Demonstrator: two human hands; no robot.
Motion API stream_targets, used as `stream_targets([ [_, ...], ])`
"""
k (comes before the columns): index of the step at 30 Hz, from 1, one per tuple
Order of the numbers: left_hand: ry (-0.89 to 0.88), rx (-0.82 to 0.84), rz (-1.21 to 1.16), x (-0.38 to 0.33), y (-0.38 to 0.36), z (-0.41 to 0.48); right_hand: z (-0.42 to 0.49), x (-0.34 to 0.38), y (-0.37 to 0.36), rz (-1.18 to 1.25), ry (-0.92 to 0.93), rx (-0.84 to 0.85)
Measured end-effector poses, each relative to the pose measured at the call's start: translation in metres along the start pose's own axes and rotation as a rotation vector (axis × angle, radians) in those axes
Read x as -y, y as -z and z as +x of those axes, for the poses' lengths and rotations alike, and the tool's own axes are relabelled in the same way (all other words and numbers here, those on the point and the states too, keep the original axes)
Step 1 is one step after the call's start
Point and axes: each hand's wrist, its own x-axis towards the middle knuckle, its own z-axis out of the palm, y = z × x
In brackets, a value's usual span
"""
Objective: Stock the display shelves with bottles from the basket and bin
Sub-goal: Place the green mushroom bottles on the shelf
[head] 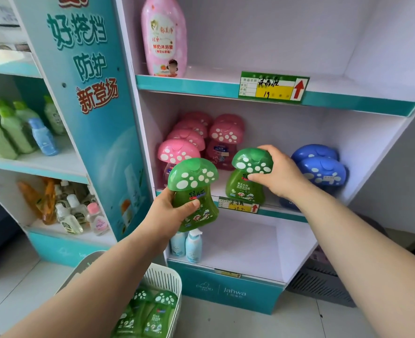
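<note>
My left hand [170, 211] grips a green mushroom-capped bottle [193, 189] by its body, held in the air in front of the middle shelf [282, 211]. My right hand [280, 175] holds the cap of a second green mushroom bottle [246, 181] that stands upright on that shelf. Pink mushroom bottles [189, 142] stand in rows to its left and blue ones [321, 167] to its right. A white slotted basket [164, 284] on the floor at the bottom holds more green mushroom bottles [150, 311].
A tall pink bottle [164, 37] stands on the top shelf. Two pale blue bottles [187, 245] stand on the bottom shelf. A side rack at left carries green, blue and small mixed bottles [14, 132]. A grey bin [323, 276] sits at the lower right.
</note>
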Motion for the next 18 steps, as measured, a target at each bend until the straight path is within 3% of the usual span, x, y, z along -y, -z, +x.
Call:
stream_targets([
  [9,-0.052,0.02,-0.063,0.015,0.012,-0.009,-0.042,0.03,0.018,0.175,0.213,-0.211],
  [13,-0.034,0.028,-0.128,0.028,0.024,-0.017,-0.067,0.041,0.022,0.297,0.252,-0.131],
  [18,-0.03,0.052,-0.078,0.034,0.039,-0.036,-0.096,0.032,0.012,0.281,0.22,-0.012],
])
